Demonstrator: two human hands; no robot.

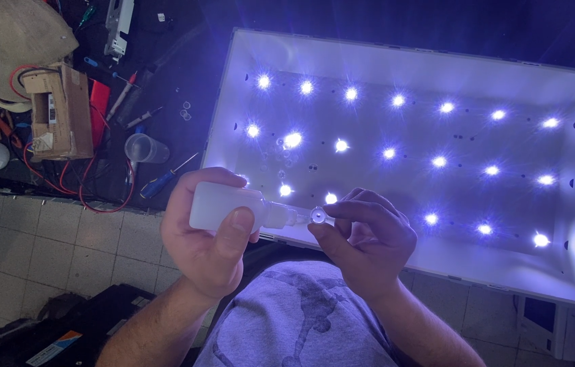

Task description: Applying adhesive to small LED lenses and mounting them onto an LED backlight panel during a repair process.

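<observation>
My left hand [209, 234] grips a small white squeeze bottle [229, 207], held sideways with its nozzle pointing right. The nozzle tip meets a small clear round lens [318, 216] pinched between the thumb and fingers of my right hand [369, 241]. Both hands hover over the near edge of a large white backlight panel [409, 75], where rows of bright LED points glow. Several loose clear lenses [286, 158] lie on the panel near its left side.
To the left on a dark workbench are a clear plastic cup [143, 148], a blue-handled screwdriver [165, 180], a cardboard box [62, 112] with red wires, and other tools. Tiled floor [43, 238] lies below, with a dark case [90, 326] at bottom left.
</observation>
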